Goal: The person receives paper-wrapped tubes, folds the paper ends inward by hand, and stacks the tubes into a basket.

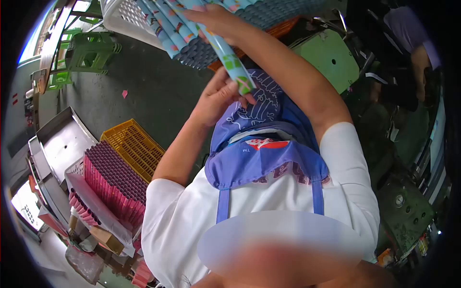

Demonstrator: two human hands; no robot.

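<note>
A light-blue patterned tube [225, 56] with green and pink marks slants in front of my apron. My left hand [221, 95] is closed round its lower end, thumb on top. Higher up the same tube, my right hand [213, 23] grips it, with some fingers hidden behind. Just beyond my hands, a stack of similar blue tubes [175, 36], their round ends facing me, lies in a white plastic basket [115, 21]. The held tube passes in front of part of this stack.
Pink tubes [115, 185] fill a basket at the left, beside a yellow crate [132, 149] and a metal tray [65, 141]. Green stools [91, 53] stand at the upper left. A green seat [329, 60] is at the right, and another person's arm [420, 67] shows beyond it.
</note>
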